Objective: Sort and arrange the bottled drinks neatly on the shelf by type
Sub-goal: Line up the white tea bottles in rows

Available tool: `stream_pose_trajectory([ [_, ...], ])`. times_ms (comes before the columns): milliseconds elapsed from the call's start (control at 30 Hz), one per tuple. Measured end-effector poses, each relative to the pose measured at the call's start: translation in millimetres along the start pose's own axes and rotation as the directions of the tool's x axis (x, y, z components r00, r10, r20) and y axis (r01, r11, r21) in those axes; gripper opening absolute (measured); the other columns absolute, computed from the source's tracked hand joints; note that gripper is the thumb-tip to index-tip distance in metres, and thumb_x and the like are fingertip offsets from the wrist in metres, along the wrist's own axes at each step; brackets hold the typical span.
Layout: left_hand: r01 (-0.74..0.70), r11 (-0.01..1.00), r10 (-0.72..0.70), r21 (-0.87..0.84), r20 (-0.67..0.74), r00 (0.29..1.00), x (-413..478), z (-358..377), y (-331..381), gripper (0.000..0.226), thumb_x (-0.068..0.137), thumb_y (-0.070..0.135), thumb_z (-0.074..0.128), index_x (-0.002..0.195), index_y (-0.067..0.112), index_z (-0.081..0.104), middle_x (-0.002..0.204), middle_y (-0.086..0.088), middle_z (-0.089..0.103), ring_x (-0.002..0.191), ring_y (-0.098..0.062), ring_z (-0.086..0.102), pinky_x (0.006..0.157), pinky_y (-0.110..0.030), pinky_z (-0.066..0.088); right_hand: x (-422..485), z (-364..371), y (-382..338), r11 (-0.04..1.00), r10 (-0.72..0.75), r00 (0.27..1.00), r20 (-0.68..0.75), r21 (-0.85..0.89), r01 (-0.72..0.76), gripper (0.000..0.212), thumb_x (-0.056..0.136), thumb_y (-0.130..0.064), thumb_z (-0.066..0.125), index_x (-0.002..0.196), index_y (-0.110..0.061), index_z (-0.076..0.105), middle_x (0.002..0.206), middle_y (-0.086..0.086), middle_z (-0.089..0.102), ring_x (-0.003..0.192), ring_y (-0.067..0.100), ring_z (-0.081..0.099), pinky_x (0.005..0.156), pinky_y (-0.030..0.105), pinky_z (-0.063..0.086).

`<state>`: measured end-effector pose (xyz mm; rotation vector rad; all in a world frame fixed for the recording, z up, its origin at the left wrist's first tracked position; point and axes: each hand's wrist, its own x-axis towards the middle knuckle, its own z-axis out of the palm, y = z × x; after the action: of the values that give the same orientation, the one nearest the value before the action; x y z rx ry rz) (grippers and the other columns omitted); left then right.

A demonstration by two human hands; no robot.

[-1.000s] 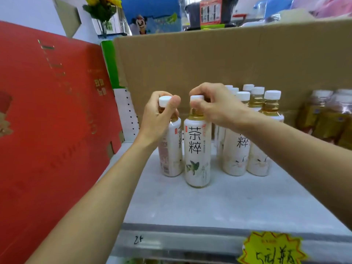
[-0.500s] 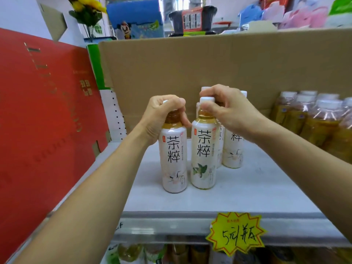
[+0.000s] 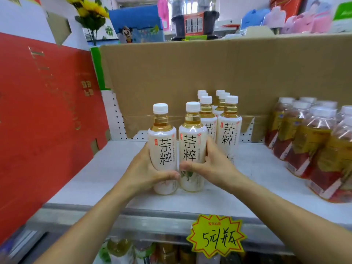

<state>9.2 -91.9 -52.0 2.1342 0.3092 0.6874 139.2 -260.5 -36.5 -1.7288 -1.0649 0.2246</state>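
Observation:
Two white-labelled tea bottles with white caps stand side by side near the front of the grey shelf (image 3: pixel 91 180). My left hand (image 3: pixel 144 168) grips the lower body of the left bottle (image 3: pixel 162 138), thumb across its front. My right hand (image 3: pixel 211 164) grips the right bottle (image 3: pixel 192 141) the same way. Right behind them stand several more of the same tea bottles (image 3: pixel 229 130) in two short rows.
A pack of amber drink bottles with red and gold labels (image 3: pixel 312 147) fills the shelf's right side. A red carton (image 3: pixel 43 119) walls the left, and brown cardboard (image 3: pixel 209 73) backs the shelf. A yellow price tag (image 3: pixel 217 237) hangs on the front rail.
Both hands have dropped from the bottle caps to the lower bodies of the two front bottles. The bottles stand closer together, with their labels facing forward.

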Motion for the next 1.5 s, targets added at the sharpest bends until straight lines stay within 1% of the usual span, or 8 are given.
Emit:
stream_pose_trajectory([
  [167,0.025,0.999,-0.026,-0.030,-0.042,0.999,-3.5,12.2,7.3,0.092,0.049,0.025,0.099,0.125,0.029,0.047,0.115,0.016,0.064,0.099,0.011,0.061,0.075,-0.012,0.054,-5.7,-9.1,11.0,1.000,0.003,0.999,-0.043,0.030,-0.002,0.071,0.073,-0.025,0.086,0.127,-0.026,0.041,0.112,-0.012,0.068,0.099,0.002,0.068,0.086,0.033,0.059],
  [433,-0.007,0.994,0.009,-0.110,0.017,1.000,6.4,63.3,24.3,0.078,0.057,0.032,0.096,0.120,0.037,0.051,0.116,0.018,0.064,0.109,0.004,0.059,0.088,-0.033,0.059,-38.7,-59.1,28.4,0.999,-0.006,0.987,-0.159,0.050,0.014,0.060,0.077,-0.012,0.082,0.125,-0.024,0.048,0.109,-0.014,0.066,0.094,-0.009,0.065,0.067,0.010,0.052],
  [633,-0.012,0.999,0.009,-0.053,-0.064,0.998,3.9,87.2,28.7,0.070,0.072,0.037,0.087,0.128,0.038,0.046,0.119,0.019,0.042,0.106,0.021,0.044,0.101,-0.030,0.049,-45.7,-55.5,54.9,0.997,0.020,0.980,-0.196,-0.066,-0.033,0.065,0.072,-0.026,0.086,0.119,-0.041,0.044,0.124,-0.005,0.058,0.116,0.008,0.056,0.096,0.034,0.052],
  [833,0.002,0.999,-0.006,-0.046,-0.083,0.997,17.4,99.6,35.5,0.076,0.073,0.032,0.087,0.135,0.035,0.043,0.121,0.010,0.046,0.112,0.004,0.049,0.104,-0.034,0.047,-32.3,-60.8,58.7,0.994,0.077,0.988,-0.134,0.084,-0.066,0.070,0.079,-0.010,0.081,0.134,-0.025,0.041,0.122,-0.012,0.062,0.107,-0.003,0.061,0.084,0.019,0.055],
  [1133,0.071,0.997,-0.066,0.030,-0.139,0.988,39.0,106.2,26.8,0.117,0.057,0.045,0.094,0.149,0.025,0.024,0.144,0.006,0.030,0.139,-0.013,0.032,0.114,-0.040,0.037,-18.7,-67.2,64.1,0.981,0.087,0.993,-0.080,0.181,-0.071,0.082,0.081,-0.005,0.078,0.144,-0.023,0.029,0.125,-0.012,0.061,0.114,0.003,0.062,0.099,0.034,0.054],
  [1233,0.144,0.976,-0.136,-0.162,0.058,0.989,48.4,101.0,24.8,0.149,0.041,0.045,0.101,0.155,0.037,0.005,0.159,0.005,0.025,0.145,-0.017,0.033,0.114,-0.045,0.040,-17.6,-69.8,60.9,0.975,0.080,0.996,-0.050,0.210,-0.068,0.094,0.079,-0.002,0.079,0.149,-0.028,0.022,0.126,-0.012,0.061,0.111,-0.003,0.062,0.091,0.024,0.055],
  [1333,0.095,0.951,-0.034,-0.293,0.204,0.978,55.1,102.0,21.5,0.125,0.054,0.011,0.099,0.151,0.029,0.022,0.143,0.000,0.054,0.129,-0.017,0.056,0.096,-0.034,0.055,-14.5,-69.5,59.1,0.972,0.088,0.995,-0.042,0.221,-0.076,0.094,0.077,0.006,0.077,0.148,-0.027,0.024,0.121,-0.011,0.063,0.103,-0.008,0.064,0.075,0.013,0.054],
  [1500,0.063,0.934,0.035,-0.353,0.264,0.964,54.4,95.7,25.3,0.107,0.065,-0.006,0.087,0.149,0.024,0.030,0.136,0.000,0.061,0.122,-0.011,0.061,0.085,-0.021,0.055,-12.0,-65.8,60.7,0.973,0.121,0.992,-0.034,0.200,-0.112,0.090,0.076,0.001,0.080,0.145,-0.026,0.030,0.120,-0.011,0.063,0.101,-0.008,0.063,0.071,0.011,0.053],
])
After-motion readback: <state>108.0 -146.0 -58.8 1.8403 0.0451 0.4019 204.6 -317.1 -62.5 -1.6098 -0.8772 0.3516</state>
